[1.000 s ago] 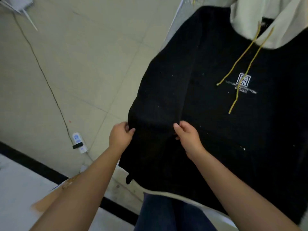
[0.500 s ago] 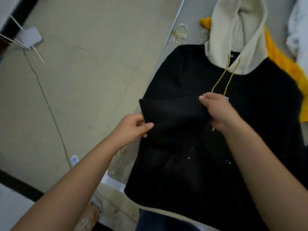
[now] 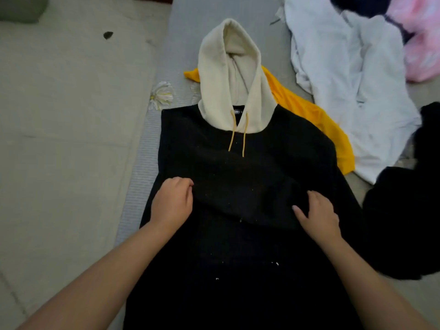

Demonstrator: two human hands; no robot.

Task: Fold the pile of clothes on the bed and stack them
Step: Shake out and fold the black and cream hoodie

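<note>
A black hoodie (image 3: 238,246) with a cream hood (image 3: 234,75) and yellow drawstrings lies face up on the grey bed (image 3: 190,32), hood pointing away from me. One black sleeve (image 3: 242,186) is folded across the chest. My left hand (image 3: 172,201) grips the folded fabric at the hoodie's left side, fingers curled on it. My right hand (image 3: 317,215) rests on the sleeve's end near the right side, thumb stretched out.
A yellow garment (image 3: 309,115) lies partly under the hood. A white garment (image 3: 345,79), a pink one (image 3: 421,39) and a black one (image 3: 404,222) lie to the right. The bed's left edge borders beige floor tiles (image 3: 59,139).
Both hands carried the hanging left sleeve up from the bed's edge and laid it across the chest. My view has swung from the floor to the whole hoodie.
</note>
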